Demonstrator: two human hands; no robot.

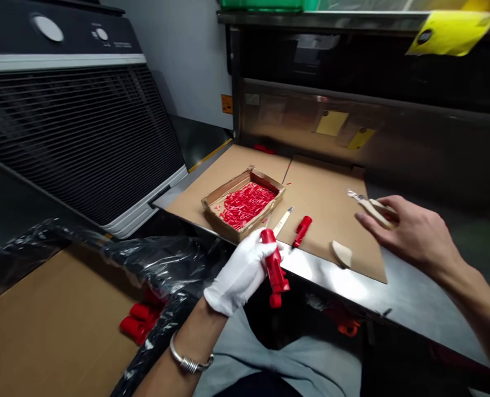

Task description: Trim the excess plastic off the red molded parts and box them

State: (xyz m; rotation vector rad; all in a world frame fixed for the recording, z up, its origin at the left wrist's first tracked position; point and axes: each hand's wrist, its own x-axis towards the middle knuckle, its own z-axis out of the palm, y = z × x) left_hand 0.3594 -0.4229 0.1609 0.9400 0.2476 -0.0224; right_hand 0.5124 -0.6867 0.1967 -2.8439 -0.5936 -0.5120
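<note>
My left hand (245,267), in a white glove, is closed around a red plastic tube-shaped part (274,270) in front of the table edge. Bare, my right hand (420,234) grips a pair of nippers (371,208) with cream handles, their jaws pointing left above the cardboard. Another red plastic part (302,230) lies on the cardboard (323,187) between the hands. Beside it rests a pale-handled knife (284,221), partly behind the left hand. A cardboard tray (217,220) holds many small red plastic scraps (248,204).
A cream curved piece (342,253) sits near the metal table edge (335,278). At lower left, several red parts (139,320) lie in a box lined with black plastic film (166,264). A large slatted machine panel (75,121) stands left; a shelf (323,21) overhangs the back.
</note>
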